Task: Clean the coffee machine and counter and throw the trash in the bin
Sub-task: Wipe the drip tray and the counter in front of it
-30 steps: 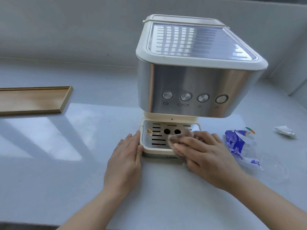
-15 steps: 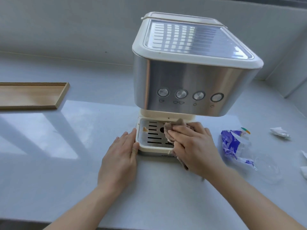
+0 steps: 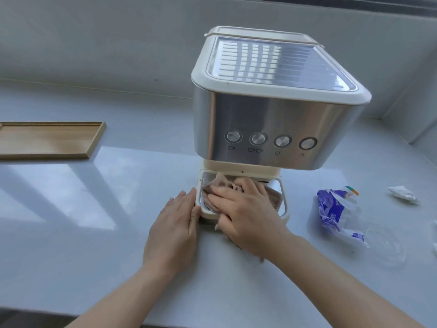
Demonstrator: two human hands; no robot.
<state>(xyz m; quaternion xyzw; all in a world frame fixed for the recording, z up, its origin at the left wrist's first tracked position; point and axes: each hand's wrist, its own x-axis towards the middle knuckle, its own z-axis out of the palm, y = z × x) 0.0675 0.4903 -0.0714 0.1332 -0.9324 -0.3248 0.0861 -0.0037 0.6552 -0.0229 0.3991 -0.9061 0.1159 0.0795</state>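
Note:
A cream and steel coffee machine (image 3: 272, 124) stands on the pale counter (image 3: 118, 221). Its drip tray (image 3: 283, 204) juts out at the front. My right hand (image 3: 243, 209) presses a brownish cloth (image 3: 274, 195) flat onto the tray, covering most of the grille. My left hand (image 3: 175, 223) lies flat on the counter, fingers against the tray's left edge. A crumpled blue and clear plastic wrapper (image 3: 333, 209) and a wad of white tissue (image 3: 402, 194) lie on the counter to the right.
A shallow wooden tray (image 3: 49, 140) sits at the left. A clear plastic lid (image 3: 383, 242) lies beside the wrapper. The wall runs close behind the machine and a corner closes in at the right. The counter's front edge is near my forearms.
My right hand has slid the cloth leftward across the drip tray, now covering the spot at its left side. My left hand stayed against the tray's edge.

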